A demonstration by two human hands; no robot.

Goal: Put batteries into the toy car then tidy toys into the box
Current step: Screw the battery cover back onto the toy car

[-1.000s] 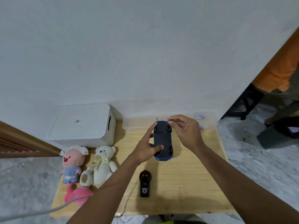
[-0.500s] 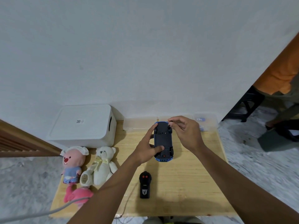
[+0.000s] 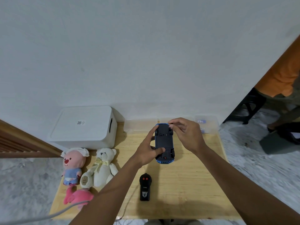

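A: So, where's the toy car (image 3: 164, 142)?
B: Centre frame, belly up over the table (image 3: 186, 184). The left hand (image 3: 146, 153) grips it, thumb across the underside.
A: And the right hand (image 3: 186, 135)?
B: At the car's upper end, fingertips pinched narrow. Can't tell if they hold anything.
A: And the white box (image 3: 82, 127)?
B: Left of centre, against the wall; remote (image 3: 145, 187) lower centre.

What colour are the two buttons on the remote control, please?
Red buttons, set in the black remote control; the head view shows them.
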